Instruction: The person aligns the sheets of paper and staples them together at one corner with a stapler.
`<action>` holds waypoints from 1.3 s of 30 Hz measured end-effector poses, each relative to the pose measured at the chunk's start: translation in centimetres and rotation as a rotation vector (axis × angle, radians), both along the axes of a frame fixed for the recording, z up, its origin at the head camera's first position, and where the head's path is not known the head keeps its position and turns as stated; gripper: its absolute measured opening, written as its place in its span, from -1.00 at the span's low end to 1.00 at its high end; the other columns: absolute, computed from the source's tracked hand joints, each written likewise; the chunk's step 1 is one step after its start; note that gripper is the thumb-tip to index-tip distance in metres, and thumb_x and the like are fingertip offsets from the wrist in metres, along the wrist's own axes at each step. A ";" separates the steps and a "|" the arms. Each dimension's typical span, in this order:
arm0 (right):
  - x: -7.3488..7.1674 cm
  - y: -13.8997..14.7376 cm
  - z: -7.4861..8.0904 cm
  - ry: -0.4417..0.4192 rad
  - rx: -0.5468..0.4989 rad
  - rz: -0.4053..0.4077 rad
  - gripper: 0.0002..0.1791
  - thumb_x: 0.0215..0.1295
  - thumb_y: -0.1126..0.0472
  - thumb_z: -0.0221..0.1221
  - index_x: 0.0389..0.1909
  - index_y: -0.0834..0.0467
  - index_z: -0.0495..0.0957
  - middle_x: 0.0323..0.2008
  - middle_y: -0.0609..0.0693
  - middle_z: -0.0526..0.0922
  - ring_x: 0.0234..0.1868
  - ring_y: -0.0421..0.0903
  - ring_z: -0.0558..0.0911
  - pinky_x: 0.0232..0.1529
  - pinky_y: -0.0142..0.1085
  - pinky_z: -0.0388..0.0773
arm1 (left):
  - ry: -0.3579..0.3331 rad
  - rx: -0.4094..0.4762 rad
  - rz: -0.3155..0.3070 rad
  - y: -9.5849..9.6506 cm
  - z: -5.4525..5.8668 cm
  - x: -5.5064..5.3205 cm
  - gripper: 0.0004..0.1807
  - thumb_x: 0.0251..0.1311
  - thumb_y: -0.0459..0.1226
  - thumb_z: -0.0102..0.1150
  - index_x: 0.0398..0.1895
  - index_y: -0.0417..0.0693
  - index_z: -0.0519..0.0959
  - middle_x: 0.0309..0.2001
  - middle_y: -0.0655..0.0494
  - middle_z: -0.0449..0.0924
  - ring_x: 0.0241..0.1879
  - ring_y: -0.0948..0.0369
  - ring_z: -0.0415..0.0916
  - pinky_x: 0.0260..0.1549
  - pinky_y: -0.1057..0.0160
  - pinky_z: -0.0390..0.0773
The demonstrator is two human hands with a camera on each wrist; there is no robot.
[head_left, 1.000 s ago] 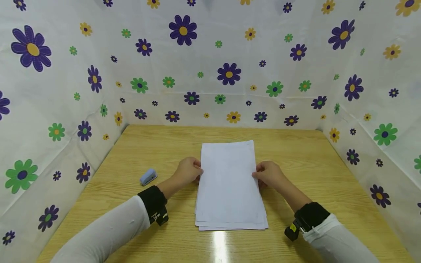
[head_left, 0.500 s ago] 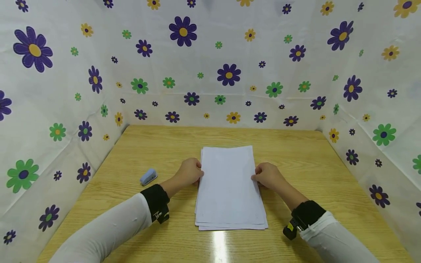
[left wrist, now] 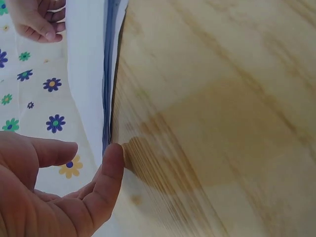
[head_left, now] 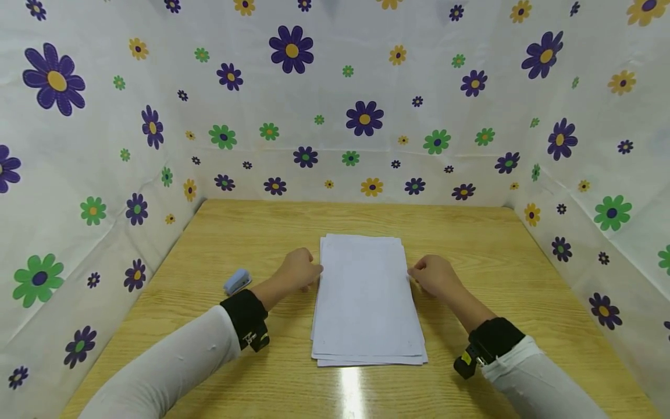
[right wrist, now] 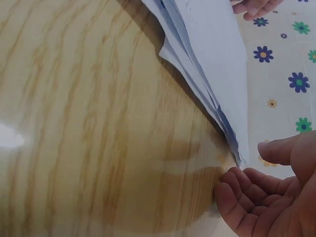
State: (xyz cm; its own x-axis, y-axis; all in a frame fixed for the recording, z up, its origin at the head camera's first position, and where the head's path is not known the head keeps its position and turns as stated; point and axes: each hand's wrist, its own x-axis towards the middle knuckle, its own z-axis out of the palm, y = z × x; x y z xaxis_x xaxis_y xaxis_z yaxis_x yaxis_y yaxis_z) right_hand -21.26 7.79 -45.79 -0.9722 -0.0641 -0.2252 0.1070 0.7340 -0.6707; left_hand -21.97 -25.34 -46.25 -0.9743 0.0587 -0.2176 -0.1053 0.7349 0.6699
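A stack of white paper sheets [head_left: 369, 297] lies flat on the wooden table, its edges slightly out of line. At its left edge is my left hand [head_left: 295, 272], and in the left wrist view that hand's thumb stands apart from the fingers, whose tips are beside the sheets. Across the stack, my right hand [head_left: 435, 275] is by the right edge. The right wrist view has its thumb lifted away from loosely bent fingers [right wrist: 252, 195], which are close to the sheet edges. Neither hand pinches the paper.
A small light-blue stapler [head_left: 238, 281] lies on the table [head_left: 251, 233] left of the stack, near my left wrist. White cloth [head_left: 335, 87] with printed flowers hangs behind the table and along both sides.
The top sheet's far edge, raised a second ago, has come down onto the stack. Both hands held the paper's sides earlier; now their grip has loosened and the thumbs are off it.
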 end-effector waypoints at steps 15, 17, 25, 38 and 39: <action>0.0 -0.9 0.7 -0.134 -0.203 -0.121 -0.56 0.50 0.10 0.15 0.11 0.42 0.50 -0.09 0.25 0.69 -0.31 -0.04 0.69 -0.28 -0.18 0.73 | -0.154 0.160 0.132 1.0 1.0 -0.3 -0.50 0.39 -0.24 0.20 0.22 -0.43 0.36 -0.16 -0.17 0.60 -0.38 0.12 0.66 -0.47 0.27 0.70; 0.0 -1.0 0.7 -0.143 -0.216 -0.127 -0.55 0.50 0.11 0.15 0.13 0.44 0.48 -0.09 0.27 0.68 -0.29 -0.02 0.71 -0.26 -0.17 0.74 | -0.171 0.177 0.160 1.2 1.2 -0.3 -0.51 0.38 -0.25 0.20 0.21 -0.42 0.37 -0.13 -0.18 0.60 -0.36 0.11 0.65 -0.47 0.26 0.71; -0.1 -1.2 0.9 -0.191 -0.286 -0.160 -0.54 0.50 0.15 0.15 0.18 0.46 0.42 -0.06 0.28 0.61 -0.20 0.02 0.69 -0.16 -0.15 0.73 | -0.308 0.335 0.242 0.8 0.8 -1.2 -0.50 0.38 -0.32 0.22 0.27 -0.36 0.32 -0.11 -0.11 0.58 -0.36 0.16 0.60 -0.45 0.26 0.69; -0.1 -1.3 0.5 -0.156 -0.319 -0.122 -0.55 0.51 0.26 0.11 0.23 0.51 0.41 -0.16 0.19 0.58 -0.26 -0.05 0.61 -0.20 -0.21 0.69 | -0.324 0.278 0.191 1.4 0.7 -1.8 -0.96 0.32 -0.43 0.24 -0.24 -0.25 0.57 -0.47 0.02 0.53 -0.57 0.20 0.45 -0.56 0.33 0.49; -0.1 -1.3 0.5 -0.155 -0.321 -0.123 -0.55 0.50 0.26 0.11 0.24 0.51 0.41 -0.13 0.20 0.59 -0.25 -0.05 0.62 -0.19 -0.21 0.70 | -0.312 0.269 0.177 1.5 0.6 -1.8 -0.97 0.31 -0.44 0.22 -0.27 -0.23 0.57 -0.49 0.03 0.51 -0.59 0.21 0.42 -0.58 0.34 0.46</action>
State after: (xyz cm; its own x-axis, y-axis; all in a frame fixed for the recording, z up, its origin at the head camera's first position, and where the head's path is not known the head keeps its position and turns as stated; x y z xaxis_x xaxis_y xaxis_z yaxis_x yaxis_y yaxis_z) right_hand -21.38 6.50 -45.34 -0.9331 -0.0405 -0.3574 0.2991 0.4644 -0.8336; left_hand -23.78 -23.83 -45.69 -0.8647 -0.0083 -0.5023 -0.4411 0.4912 0.7511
